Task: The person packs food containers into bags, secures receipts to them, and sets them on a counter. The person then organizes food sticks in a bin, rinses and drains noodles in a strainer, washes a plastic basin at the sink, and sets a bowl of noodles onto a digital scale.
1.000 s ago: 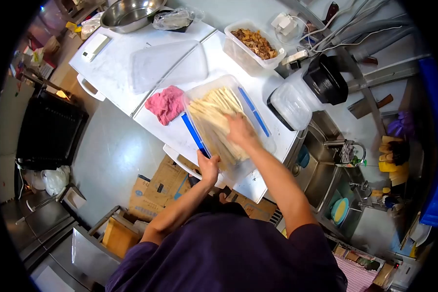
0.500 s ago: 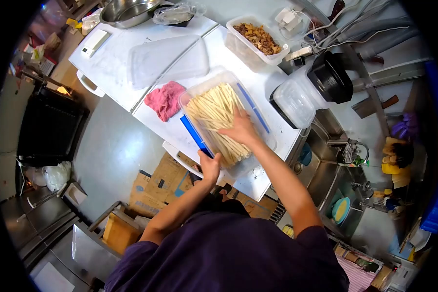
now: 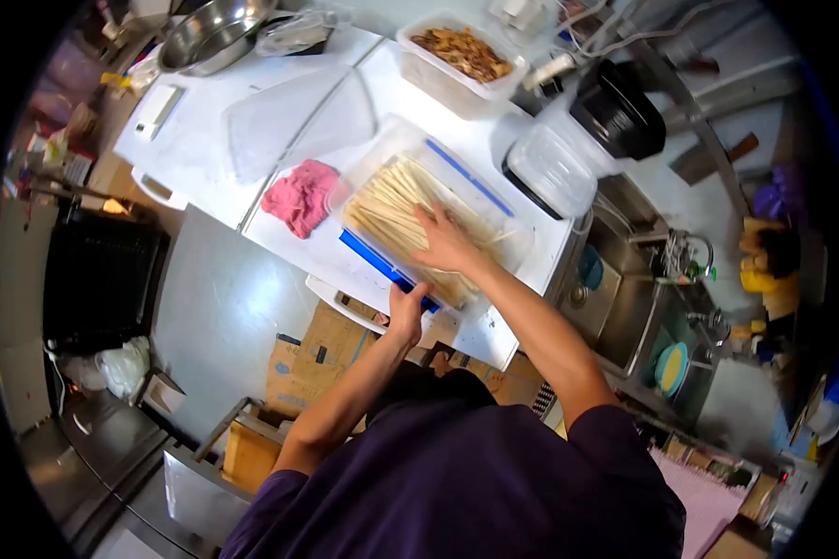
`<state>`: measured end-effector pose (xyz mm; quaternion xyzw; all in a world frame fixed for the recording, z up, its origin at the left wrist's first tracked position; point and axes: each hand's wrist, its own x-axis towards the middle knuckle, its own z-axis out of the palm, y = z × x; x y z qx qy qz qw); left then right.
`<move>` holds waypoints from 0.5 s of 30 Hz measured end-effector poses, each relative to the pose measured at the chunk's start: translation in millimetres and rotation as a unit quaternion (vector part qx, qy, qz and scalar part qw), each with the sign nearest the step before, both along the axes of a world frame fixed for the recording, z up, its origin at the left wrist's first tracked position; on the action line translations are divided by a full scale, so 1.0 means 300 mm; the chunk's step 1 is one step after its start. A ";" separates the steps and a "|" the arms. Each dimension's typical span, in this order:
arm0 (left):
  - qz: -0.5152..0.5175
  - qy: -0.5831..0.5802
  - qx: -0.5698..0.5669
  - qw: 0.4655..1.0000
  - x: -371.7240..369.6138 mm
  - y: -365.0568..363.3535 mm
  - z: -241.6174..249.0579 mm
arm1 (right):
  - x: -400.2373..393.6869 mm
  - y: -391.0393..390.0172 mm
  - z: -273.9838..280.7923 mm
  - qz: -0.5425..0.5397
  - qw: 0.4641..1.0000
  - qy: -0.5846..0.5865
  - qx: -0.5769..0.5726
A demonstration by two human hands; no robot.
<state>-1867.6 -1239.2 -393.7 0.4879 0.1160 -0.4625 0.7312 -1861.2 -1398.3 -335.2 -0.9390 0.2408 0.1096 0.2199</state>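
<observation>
A clear plastic box (image 3: pixel 352 189) with blue side latches stands on the white table, packed with long pale-yellow sticks (image 3: pixel 396 191). My right hand (image 3: pixel 449 244) lies on top of the sticks, fingers spread. At the box's near side, my left hand (image 3: pixel 407 314) is closed around the edge by the blue latch (image 3: pixel 375 256). Its fingertips are partly hidden by the box. Left of the box is a crumpled pink cloth (image 3: pixel 300 197), and beyond that a translucent lid (image 3: pixel 294 121) lies flat.
A tub of brown pieces (image 3: pixel 466 56) sits at the back, beside a black-and-clear appliance (image 3: pixel 569 158). A steel basin (image 3: pixel 214 42) and a small white device (image 3: pixel 158 112) are at the far left. The metal sink (image 3: pixel 615 289) is to the right.
The view has shifted a little, and the box appears turned slightly clockwise. My right hand has shifted over the sticks with its fingers still spread. My left hand keeps its hold on the box's edge.
</observation>
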 end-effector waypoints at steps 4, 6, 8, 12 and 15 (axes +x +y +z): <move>0.042 0.047 0.030 0.998 -0.025 -0.045 0.079 | -0.103 -0.016 0.086 -0.023 0.952 -0.267 -0.150; 0.038 0.055 0.000 0.998 -0.004 -0.024 0.141 | -0.219 -0.030 0.194 -0.087 0.945 -0.305 -0.083; 0.064 0.095 0.002 0.993 0.007 -0.068 0.128 | -0.376 -0.058 0.256 -0.173 0.913 -0.366 -0.048; 0.044 0.043 -0.028 0.998 0.032 -0.138 0.026 | -0.737 -0.197 0.448 -0.360 0.810 -0.458 -0.065; 0.025 0.047 0.009 0.999 0.046 -0.204 0.169 | -1.048 -0.326 0.550 -0.355 0.777 -0.459 -0.244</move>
